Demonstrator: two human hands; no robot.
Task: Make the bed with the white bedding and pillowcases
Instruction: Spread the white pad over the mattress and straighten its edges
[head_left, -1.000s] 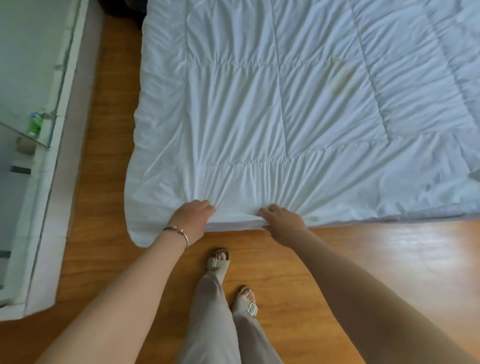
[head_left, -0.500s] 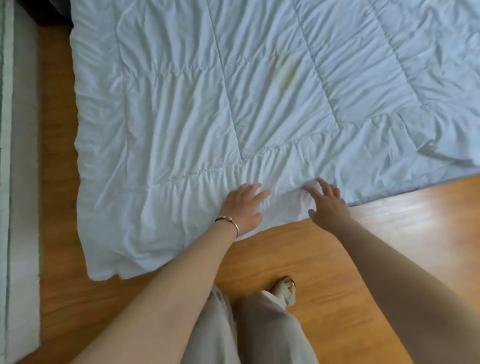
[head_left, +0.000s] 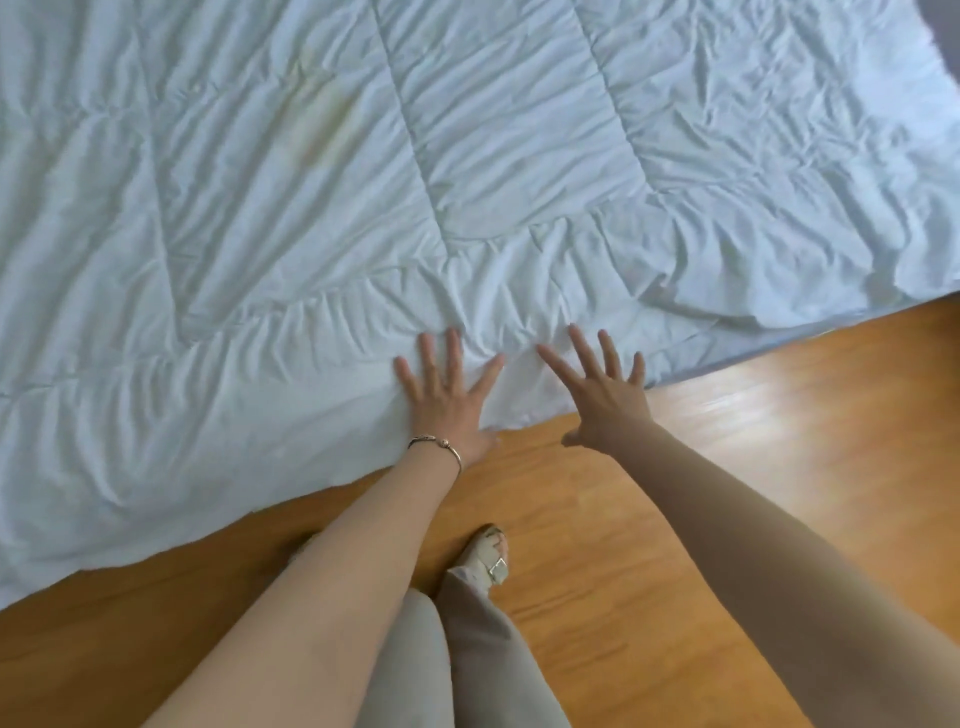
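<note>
1. The white quilted duvet (head_left: 363, 208) is spread wide over the far and left part of the scene, creased, its near edge running along the wooden floor (head_left: 753, 467).
2. The left hand (head_left: 447, 400) lies flat on the duvet's near edge, its grip fully open with fingers spread, holding nothing; a thin bracelet (head_left: 436, 447) circles the wrist.
3. The right hand (head_left: 602, 395), just right of it, is likewise splayed open, fingertips over the duvet edge; whether they touch it cannot be told.
4. A sandalled foot (head_left: 491, 556) stands on the near floor.
</note>
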